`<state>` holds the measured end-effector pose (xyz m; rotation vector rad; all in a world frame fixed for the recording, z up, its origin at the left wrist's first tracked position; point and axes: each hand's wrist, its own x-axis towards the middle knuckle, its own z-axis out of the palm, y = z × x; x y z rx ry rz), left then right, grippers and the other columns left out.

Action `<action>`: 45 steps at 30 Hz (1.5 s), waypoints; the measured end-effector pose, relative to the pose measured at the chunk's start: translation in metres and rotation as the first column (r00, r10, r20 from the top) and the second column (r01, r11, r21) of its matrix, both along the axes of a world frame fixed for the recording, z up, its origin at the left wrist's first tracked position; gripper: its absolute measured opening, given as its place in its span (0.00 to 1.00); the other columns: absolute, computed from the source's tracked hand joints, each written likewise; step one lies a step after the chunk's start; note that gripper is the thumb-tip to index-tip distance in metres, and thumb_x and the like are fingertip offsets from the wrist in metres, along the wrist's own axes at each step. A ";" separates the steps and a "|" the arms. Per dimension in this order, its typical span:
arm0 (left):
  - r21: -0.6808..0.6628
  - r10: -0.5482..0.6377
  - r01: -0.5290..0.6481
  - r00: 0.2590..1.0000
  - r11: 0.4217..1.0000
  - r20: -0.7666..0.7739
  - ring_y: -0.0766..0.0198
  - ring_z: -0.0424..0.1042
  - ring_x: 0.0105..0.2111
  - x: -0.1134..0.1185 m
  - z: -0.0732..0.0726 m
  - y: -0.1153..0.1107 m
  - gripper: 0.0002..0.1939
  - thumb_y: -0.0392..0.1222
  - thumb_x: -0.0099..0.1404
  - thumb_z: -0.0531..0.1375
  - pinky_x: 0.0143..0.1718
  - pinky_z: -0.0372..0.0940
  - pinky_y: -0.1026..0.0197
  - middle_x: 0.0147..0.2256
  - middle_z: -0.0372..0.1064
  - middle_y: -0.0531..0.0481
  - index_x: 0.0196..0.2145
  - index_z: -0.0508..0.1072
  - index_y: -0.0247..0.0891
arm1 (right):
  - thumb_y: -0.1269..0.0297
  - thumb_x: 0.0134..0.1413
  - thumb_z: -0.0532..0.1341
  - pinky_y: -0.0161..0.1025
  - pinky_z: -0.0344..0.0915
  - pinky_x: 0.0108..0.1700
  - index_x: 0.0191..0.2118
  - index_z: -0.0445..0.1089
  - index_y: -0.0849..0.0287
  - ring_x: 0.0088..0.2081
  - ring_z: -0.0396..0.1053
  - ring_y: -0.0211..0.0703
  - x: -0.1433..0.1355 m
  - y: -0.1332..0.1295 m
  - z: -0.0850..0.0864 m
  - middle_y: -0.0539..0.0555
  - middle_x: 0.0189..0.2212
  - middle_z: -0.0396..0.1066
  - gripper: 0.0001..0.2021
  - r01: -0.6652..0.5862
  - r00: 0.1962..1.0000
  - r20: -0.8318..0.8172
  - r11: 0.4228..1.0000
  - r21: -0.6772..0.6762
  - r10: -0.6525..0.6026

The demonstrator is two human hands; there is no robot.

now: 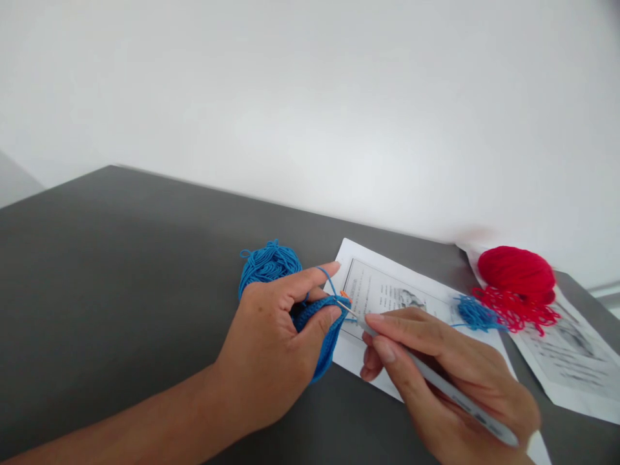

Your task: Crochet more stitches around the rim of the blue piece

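My left hand [278, 342] pinches a blue crocheted piece [327, 352] between thumb and fingers. A strand of blue yarn loops over its raised index finger. In my right hand [445, 374] is a crochet hook with a pale grey handle [460, 397], held like a pen. The metal tip of the hook meets the top edge of the blue piece, near my left thumb. A small orange marker [345, 295] sits at that edge. Behind my left hand lies a ball of blue yarn [271, 261], partly hidden by the hand.
A printed sheet [378, 261] lies on the dark table [121, 258] beneath my right hand. Further right, a red yarn ball [516, 274], loose red yarn and a small blue tangle [477, 314] rest near a second sheet [581, 381]. A white wall stands behind the table.
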<state>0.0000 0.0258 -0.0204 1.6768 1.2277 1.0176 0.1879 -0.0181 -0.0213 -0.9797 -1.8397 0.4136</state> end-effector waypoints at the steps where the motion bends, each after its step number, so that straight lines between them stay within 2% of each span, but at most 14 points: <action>1: -0.011 -0.015 0.015 1.000 1.000 -0.004 0.60 0.83 0.37 0.000 0.001 -0.001 0.20 0.37 0.65 0.66 0.41 0.74 0.62 0.35 0.86 0.56 0.55 0.83 0.43 | 0.79 0.63 0.63 0.28 0.73 0.24 0.54 0.77 0.53 0.28 0.79 0.36 -0.002 0.000 -0.001 0.51 0.31 0.80 0.19 0.004 1.000 0.012 1.000 0.006 -0.004; 4: -0.092 -0.050 0.054 0.998 0.994 0.049 0.60 0.83 0.36 0.001 0.005 -0.004 0.19 0.39 0.66 0.67 0.41 0.74 0.62 0.34 0.85 0.55 0.55 0.83 0.42 | 0.79 0.63 0.63 0.29 0.76 0.25 0.55 0.77 0.54 0.31 0.81 0.39 -0.004 -0.002 -0.006 0.55 0.37 0.82 0.19 0.021 0.998 0.059 0.999 0.041 -0.023; 7: -0.250 -0.040 0.109 0.963 0.962 0.267 0.60 0.83 0.36 0.001 0.008 -0.003 0.21 0.39 0.64 0.70 0.44 0.75 0.62 0.32 0.85 0.53 0.55 0.82 0.39 | 0.77 0.64 0.63 0.33 0.81 0.34 0.56 0.76 0.54 0.36 0.82 0.42 -0.003 -0.006 -0.013 0.56 0.41 0.82 0.19 0.061 0.990 0.117 0.993 0.101 -0.073; 9: -0.379 -0.005 0.194 0.896 0.905 0.445 0.60 0.83 0.35 0.001 0.009 -0.001 0.24 0.38 0.62 0.72 0.40 0.76 0.63 0.34 0.85 0.51 0.56 0.81 0.37 | 0.76 0.64 0.63 0.35 0.82 0.39 0.58 0.75 0.54 0.40 0.83 0.43 -0.001 -0.008 -0.016 0.57 0.43 0.82 0.19 0.084 0.981 0.163 0.988 0.127 -0.104; 12: -0.490 0.093 0.316 0.759 0.812 0.645 0.64 0.81 0.32 0.002 0.008 0.001 0.27 0.38 0.58 0.76 0.34 0.75 0.67 0.34 0.84 0.51 0.55 0.81 0.36 | 0.78 0.64 0.62 0.35 0.82 0.38 0.60 0.73 0.54 0.40 0.83 0.43 0.003 -0.008 -0.017 0.57 0.43 0.81 0.22 0.049 0.980 0.182 0.982 0.184 -0.083; 15: -0.536 0.191 0.354 0.671 0.767 0.717 0.69 0.77 0.27 0.004 0.008 0.001 0.27 0.37 0.54 0.79 0.30 0.72 0.70 0.28 0.81 0.53 0.51 0.82 0.34 | 0.79 0.63 0.63 0.36 0.83 0.40 0.59 0.74 0.58 0.41 0.82 0.45 0.009 -0.008 -0.018 0.58 0.44 0.81 0.21 0.004 0.957 0.282 0.970 0.245 -0.075; 17: -0.563 0.219 0.376 0.654 0.736 0.724 0.70 0.75 0.25 0.004 0.009 0.002 0.28 0.38 0.51 0.80 0.28 0.71 0.71 0.25 0.79 0.54 0.50 0.82 0.33 | 0.79 0.62 0.63 0.41 0.83 0.48 0.57 0.76 0.62 0.44 0.83 0.48 0.013 -0.010 -0.017 0.60 0.44 0.82 0.19 0.018 0.919 0.356 0.918 0.396 -0.171; 20: -0.593 0.235 0.385 0.662 0.707 0.711 0.70 0.76 0.25 0.004 0.011 0.003 0.29 0.38 0.50 0.81 0.30 0.71 0.70 0.25 0.79 0.53 0.49 0.83 0.33 | 0.80 0.64 0.59 0.43 0.83 0.48 0.56 0.77 0.65 0.47 0.83 0.54 0.011 -0.015 -0.012 0.64 0.44 0.83 0.18 -0.059 0.803 0.564 0.918 0.392 -0.190; 23: -0.600 0.236 0.357 0.685 0.716 0.689 0.68 0.77 0.27 0.003 0.011 0.004 0.29 0.39 0.49 0.81 0.32 0.71 0.69 0.26 0.80 0.53 0.49 0.83 0.32 | 0.80 0.67 0.53 0.41 0.83 0.37 0.56 0.75 0.67 0.43 0.84 0.55 0.002 -0.018 -0.006 0.67 0.43 0.83 0.19 -0.068 0.746 0.637 0.928 0.366 -0.197; 30: -0.556 0.175 0.302 0.741 0.775 0.648 0.69 0.77 0.28 0.002 0.009 0.002 0.25 0.38 0.55 0.78 0.34 0.70 0.69 0.28 0.82 0.55 0.50 0.83 0.37 | 0.80 0.66 0.55 0.44 0.84 0.37 0.56 0.76 0.66 0.42 0.84 0.59 -0.006 -0.019 -0.011 0.68 0.42 0.83 0.19 -0.019 0.782 0.579 0.919 0.394 -0.232; 36: -0.507 0.139 0.244 0.785 0.827 0.604 0.63 0.81 0.33 0.002 0.007 0.003 0.19 0.36 0.59 0.74 0.38 0.73 0.64 0.32 0.85 0.50 0.49 0.84 0.37 | 0.79 0.66 0.57 0.44 0.83 0.50 0.65 0.71 0.58 0.47 0.84 0.56 0.005 -0.026 -0.010 0.63 0.50 0.82 0.25 0.032 0.804 0.558 0.952 0.303 -0.204; 39: -0.488 0.139 0.179 0.827 0.855 0.545 0.61 0.82 0.37 0.002 0.005 0.002 0.16 0.35 0.60 0.73 0.41 0.73 0.63 0.36 0.86 0.49 0.47 0.85 0.38 | 0.77 0.67 0.58 0.43 0.83 0.51 0.66 0.72 0.55 0.49 0.83 0.55 0.007 -0.026 -0.011 0.60 0.50 0.83 0.25 0.034 0.826 0.531 0.958 0.285 -0.187; 42: -0.478 0.141 0.139 0.853 0.868 0.503 0.61 0.82 0.37 0.000 0.004 0.002 0.16 0.36 0.60 0.73 0.42 0.73 0.62 0.38 0.86 0.48 0.47 0.86 0.39 | 0.75 0.70 0.56 0.41 0.84 0.46 0.64 0.73 0.56 0.47 0.83 0.55 0.008 -0.020 -0.016 0.61 0.47 0.83 0.22 0.006 0.863 0.470 0.935 0.356 -0.184; 45: -0.450 0.126 0.118 0.870 0.885 0.476 0.63 0.80 0.32 -0.001 0.005 0.004 0.15 0.37 0.59 0.74 0.40 0.73 0.63 0.31 0.84 0.52 0.46 0.86 0.40 | 0.74 0.69 0.57 0.39 0.84 0.38 0.65 0.72 0.55 0.41 0.84 0.53 0.007 -0.016 -0.014 0.60 0.44 0.83 0.22 -0.018 0.889 0.434 0.936 0.350 -0.146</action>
